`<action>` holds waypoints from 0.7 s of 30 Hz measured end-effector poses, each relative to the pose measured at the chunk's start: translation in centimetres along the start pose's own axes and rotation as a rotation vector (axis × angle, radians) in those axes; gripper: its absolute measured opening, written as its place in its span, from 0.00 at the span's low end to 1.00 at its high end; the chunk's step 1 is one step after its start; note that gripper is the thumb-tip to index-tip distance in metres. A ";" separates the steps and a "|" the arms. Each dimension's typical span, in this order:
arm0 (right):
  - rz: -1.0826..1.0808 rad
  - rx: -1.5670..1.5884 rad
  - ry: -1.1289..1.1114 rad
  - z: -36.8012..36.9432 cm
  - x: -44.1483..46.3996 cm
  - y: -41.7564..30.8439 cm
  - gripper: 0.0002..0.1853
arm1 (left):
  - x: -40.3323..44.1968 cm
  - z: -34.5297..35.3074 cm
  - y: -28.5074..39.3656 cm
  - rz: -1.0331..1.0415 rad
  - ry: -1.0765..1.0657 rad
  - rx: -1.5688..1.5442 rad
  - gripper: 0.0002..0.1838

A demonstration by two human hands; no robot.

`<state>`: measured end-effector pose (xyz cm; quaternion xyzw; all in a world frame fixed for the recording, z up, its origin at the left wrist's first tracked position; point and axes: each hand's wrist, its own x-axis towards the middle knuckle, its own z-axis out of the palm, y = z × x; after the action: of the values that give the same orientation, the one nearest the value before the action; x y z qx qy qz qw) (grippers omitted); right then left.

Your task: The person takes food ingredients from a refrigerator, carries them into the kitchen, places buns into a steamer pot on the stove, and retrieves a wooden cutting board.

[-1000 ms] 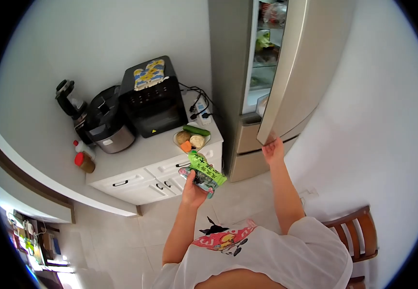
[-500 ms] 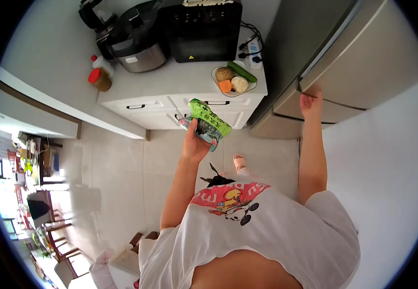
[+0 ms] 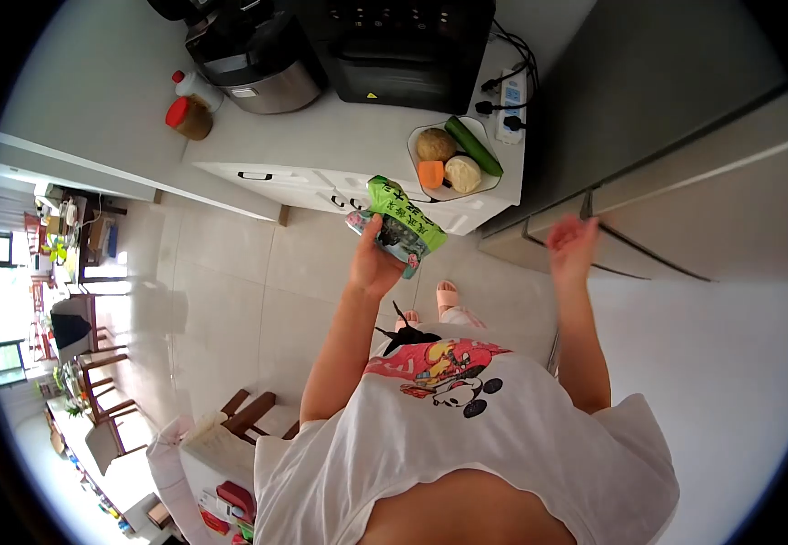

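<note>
My left hand (image 3: pixel 377 264) is closed around a green and dark plastic food bag (image 3: pixel 399 223) with printed Chinese characters, held up in front of the white cabinet. To the right, my right hand (image 3: pixel 572 247) is in front of the refrigerator's (image 3: pixel 658 204) lower doors. Its fingers are slightly blurred and loosely apart, with nothing visible in them. Beyond the bag, on the counter, a white plate (image 3: pixel 415 138) carries a cucumber (image 3: pixel 474 145), an orange carrot piece (image 3: pixel 430 174), a brown round vegetable (image 3: pixel 435 143) and a pale cut one (image 3: pixel 462 173).
A black oven (image 3: pixel 403 64) and a rice cooker (image 3: pixel 262 82) stand on the counter (image 3: pixel 321 136). Left of them are a red-lidded jar (image 3: pixel 189 119) and a white bottle (image 3: pixel 199 91). Plugs sit in a power strip (image 3: pixel 511 104). Wooden chairs (image 3: pixel 108 381) are at the far left.
My right hand has come away from the refrigerator door edge, moving down and slightly left. The pale strip along the door seam no longer shows. My left hand still holds the bag.
</note>
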<state>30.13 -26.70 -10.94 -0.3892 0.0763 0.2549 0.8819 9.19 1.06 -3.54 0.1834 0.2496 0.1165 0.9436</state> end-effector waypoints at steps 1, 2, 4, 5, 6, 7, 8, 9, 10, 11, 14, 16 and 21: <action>0.014 -0.005 -0.007 2.3 0.0 0.2 0.26 | 0.2 0.3 -0.1 0.011 0.010 -0.006 0.24; 0.052 -0.252 0.044 5.0 0.1 1.2 0.21 | 0.4 0.7 -0.2 0.030 -0.005 0.004 0.24; 0.104 -0.504 0.079 7.3 2.1 2.2 0.17 | 0.7 0.8 -0.5 0.062 -0.004 0.009 0.24; 0.025 -0.604 0.034 7.7 4.6 3.1 0.16 | 0.8 0.8 -0.6 0.074 0.002 -0.002 0.24; -0.056 -0.702 -0.014 8.2 7.1 3.9 0.15 | 0.9 0.8 -0.7 0.087 0.007 -0.013 0.24; -0.037 -0.772 -0.044 8.7 9.2 4.4 0.15 | 0.9 0.8 -0.8 0.103 0.020 -0.019 0.24; -0.020 -0.843 -0.077 9.4 11.3 5.0 0.15 | 0.7 1.0 -0.9 0.110 0.043 -0.037 0.24; -0.007 -0.846 -0.100 9.2 14.1 5.9 0.15 | 0.4 1.1 -1.0 0.119 0.066 -0.057 0.24; -0.023 -1.096 -0.159 8.4 17.0 6.7 0.16 | 0.2 1.1 -1.1 0.139 0.080 -0.066 0.24; -0.045 -1.345 -0.222 7.9 18.9 7.1 0.18 | -0.1 1.0 -1.2 0.157 0.087 -0.080 0.24; 0.092 -1.494 -0.329 9.4 20.7 7.0 0.18 | -0.9 -0.1 -1.4 0.204 0.121 -0.113 0.25; 0.116 -1.493 -0.425 10.4 20.4 6.9 0.15 | -1.2 -1.0 -1.5 0.230 0.143 -0.131 0.25; 0.028 -1.512 -0.447 9.6 20.9 7.4 0.12 | -2.4 -3.2 -1.3 0.297 0.163 -0.142 0.28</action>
<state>43.67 -7.40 -16.15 -0.8219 -0.2918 0.3210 0.3691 5.66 0.08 -5.59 0.1412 0.2867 0.2863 0.9033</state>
